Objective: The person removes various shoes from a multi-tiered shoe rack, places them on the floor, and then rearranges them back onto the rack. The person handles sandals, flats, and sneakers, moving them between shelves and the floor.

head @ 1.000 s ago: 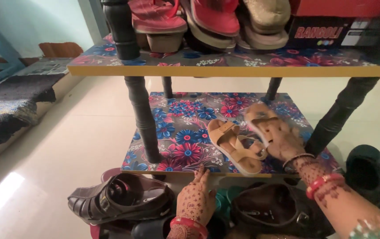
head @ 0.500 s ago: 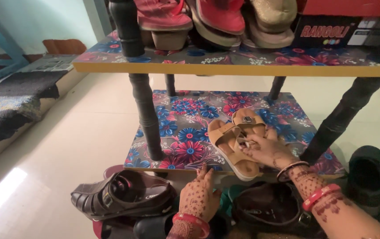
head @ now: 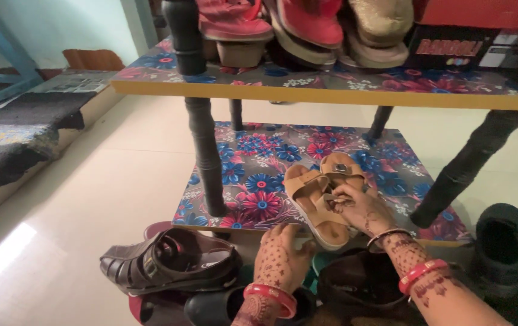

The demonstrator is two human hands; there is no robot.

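At the far left a dark, frayed mat (head: pixel 20 130) is seen along the wall, with pale bare floor (head: pixel 90 199) open between it and the shoe rack. A black strapped sandal (head: pixel 171 265) lies on the floor at the rack's front left corner, just in front of the lower shelf (head: pixel 253 163), a flower-printed board with a yellow front edge. A black turned post (head: pixel 204 151) stands at that shelf's left front; the left and rear parts of the board are bare.

The left hand (head: pixel 280 259) is laid flat, fingers spread, on the shelf's front edge, its grip apart and holding nothing. Just to its right, two tan sandals (head: pixel 319 193) lie side by side on the lower shelf, touching, near the front edge. The right hand (head: pixel 361 208) rests on them, fingers curled over the straps; how firmly they are clamped cannot be told.

On the upper shelf (head: pixel 331 90), red and beige footwear (head: pixel 307 27) is crowded, and at its right a dark rectangular box (head: pixel 452 51) with red lettering sits under a red box (head: pixel 482 12). Black shoes (head: pixel 503 241) lie at the far right on the floor.
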